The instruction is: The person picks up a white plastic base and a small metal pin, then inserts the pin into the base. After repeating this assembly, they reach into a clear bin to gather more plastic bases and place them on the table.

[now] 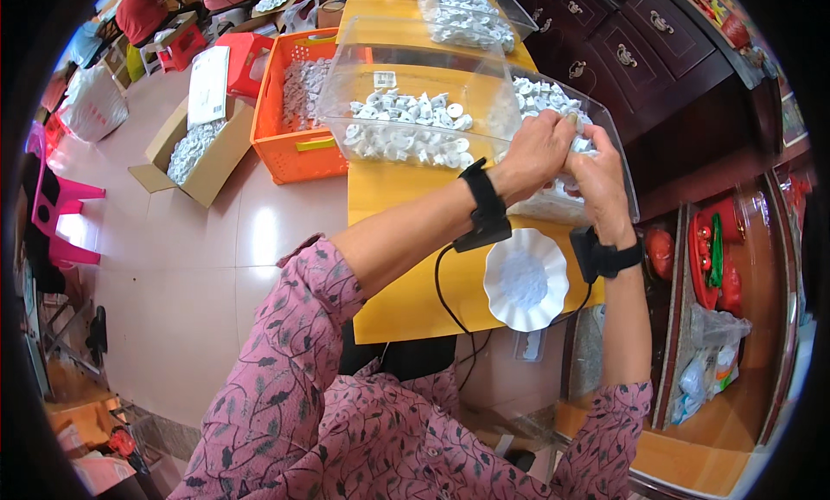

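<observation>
My left hand [540, 154] and my right hand [603, 176] meet above a transparent bin [624, 189] at the right of the yellow table. Both hands are closed, with fingertips close together. A small white plastic part [584, 145] shows at the fingers of my right hand. What my left fingers pinch is hidden. Many similar white parts [540, 93] lie in the bin under the hands. To the left stands another transparent bin [337, 124], partly filled with white knob-like parts [415, 111]. Nearer to me, a scalloped white dish [497, 305] holds small pale pieces [524, 278].
An orange crate [303, 163] of small parts stands left of the yellow table [398, 301], beside a cardboard box [220, 167]. Another parts bin [523, 16] is at the far end. Dark drawers [622, 54] line the right. Several people sit in the background.
</observation>
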A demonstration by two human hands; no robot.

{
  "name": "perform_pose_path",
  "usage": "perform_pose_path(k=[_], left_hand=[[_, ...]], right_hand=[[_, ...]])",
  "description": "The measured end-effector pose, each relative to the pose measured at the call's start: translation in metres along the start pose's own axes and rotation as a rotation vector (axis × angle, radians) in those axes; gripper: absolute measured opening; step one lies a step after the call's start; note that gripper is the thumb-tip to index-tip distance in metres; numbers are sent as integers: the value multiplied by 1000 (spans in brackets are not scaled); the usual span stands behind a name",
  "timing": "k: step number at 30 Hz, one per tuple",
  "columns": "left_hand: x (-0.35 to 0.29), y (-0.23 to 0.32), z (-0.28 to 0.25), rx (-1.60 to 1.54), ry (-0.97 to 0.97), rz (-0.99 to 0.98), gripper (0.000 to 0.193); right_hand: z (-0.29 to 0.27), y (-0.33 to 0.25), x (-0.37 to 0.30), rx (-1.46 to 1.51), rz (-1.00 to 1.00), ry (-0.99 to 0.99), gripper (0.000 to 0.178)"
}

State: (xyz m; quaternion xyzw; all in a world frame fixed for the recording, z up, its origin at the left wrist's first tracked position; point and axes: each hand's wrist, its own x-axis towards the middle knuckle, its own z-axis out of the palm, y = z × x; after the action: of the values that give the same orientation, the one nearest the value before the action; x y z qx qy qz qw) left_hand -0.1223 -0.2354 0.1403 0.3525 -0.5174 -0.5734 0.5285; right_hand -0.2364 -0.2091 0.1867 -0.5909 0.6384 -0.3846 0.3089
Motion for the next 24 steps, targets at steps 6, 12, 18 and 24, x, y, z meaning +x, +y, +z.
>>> perform_pose_path(k=[6, 12, 18, 24], left_hand=[[-61, -15, -34, -2, 38, 68, 38], [-89, -65, -73, -187, 70, -93, 39], [-104, -114, -87, 192, 242, 139, 40], [-99, -123, -83, 336, 387, 145, 27]], right_hand=[[43, 11, -45, -14, -146, 26, 50], [100, 45, -58, -158, -293, 55, 45], [141, 88, -57, -161, -319, 19, 44], [146, 104, -54, -244, -286, 42, 47]])
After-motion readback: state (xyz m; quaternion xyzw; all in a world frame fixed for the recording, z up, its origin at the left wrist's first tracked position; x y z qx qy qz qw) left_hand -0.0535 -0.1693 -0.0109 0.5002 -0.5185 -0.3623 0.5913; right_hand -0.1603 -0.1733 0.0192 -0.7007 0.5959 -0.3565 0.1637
